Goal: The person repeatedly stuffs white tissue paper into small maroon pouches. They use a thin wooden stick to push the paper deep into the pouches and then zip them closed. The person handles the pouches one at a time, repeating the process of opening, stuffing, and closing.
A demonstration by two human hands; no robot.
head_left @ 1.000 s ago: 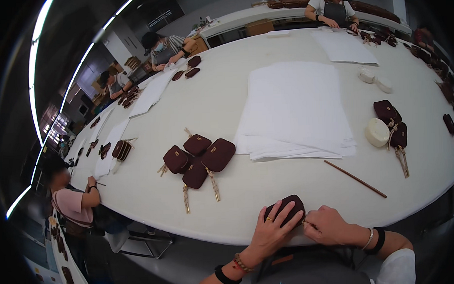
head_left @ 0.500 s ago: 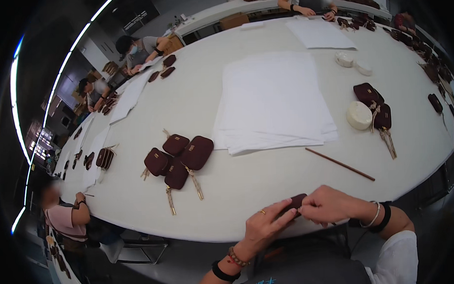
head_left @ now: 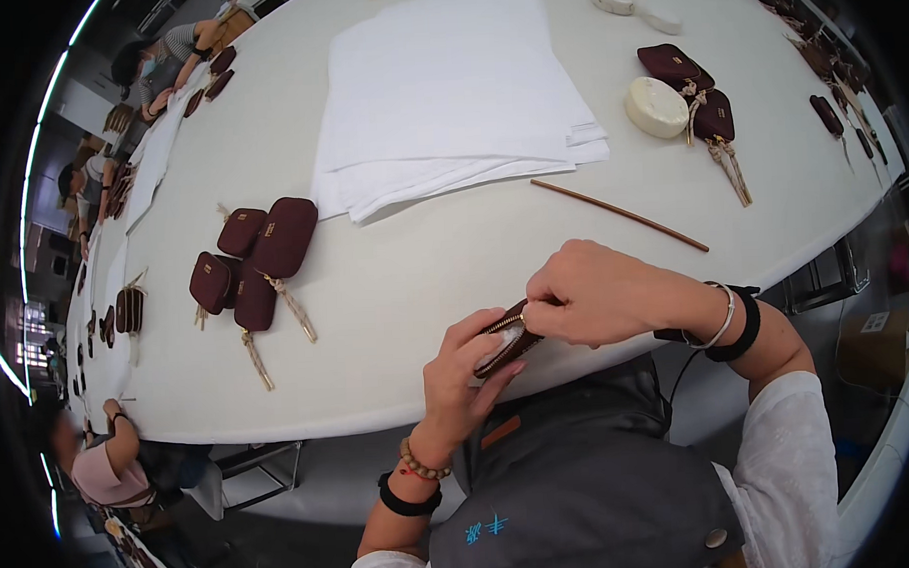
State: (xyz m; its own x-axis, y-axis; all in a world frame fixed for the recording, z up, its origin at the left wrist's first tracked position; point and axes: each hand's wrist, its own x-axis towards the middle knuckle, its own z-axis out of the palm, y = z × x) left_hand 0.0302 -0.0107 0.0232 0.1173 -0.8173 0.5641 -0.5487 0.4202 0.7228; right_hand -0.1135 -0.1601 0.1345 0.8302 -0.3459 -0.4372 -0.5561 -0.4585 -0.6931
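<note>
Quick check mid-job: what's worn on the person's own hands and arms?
Left hand: no glove; brown beaded bracelet, black band above it. Right hand: no glove; silver-coloured bangle, another black band. White sleeves cover both upper arms.

White paper sheets lie near a brown stick and a cream disc.

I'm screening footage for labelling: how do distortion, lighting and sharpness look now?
Head view: the table bows along its edges, picture corners black; head view: the strip light glares at far left; head view: the held pouch looks fairly sharp.
</note>
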